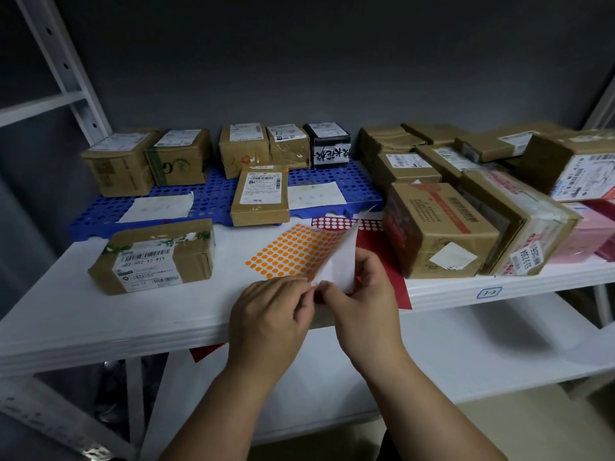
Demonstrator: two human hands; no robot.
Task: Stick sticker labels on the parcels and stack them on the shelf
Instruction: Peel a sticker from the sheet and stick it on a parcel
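Both hands (269, 314) pinch the sticker sheet (293, 251) (right side curled up)

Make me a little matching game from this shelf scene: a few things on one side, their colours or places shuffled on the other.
Things:
1. sticker sheet
2. grid mat
3. black parcel
4. shelf tag

Descriptions:
A. back row on the mat
B. blue, under small parcels
C. orange dots, corner bent up by both hands
D. front edge of the shelf, right

Pairs: 1-C, 2-B, 3-A, 4-D
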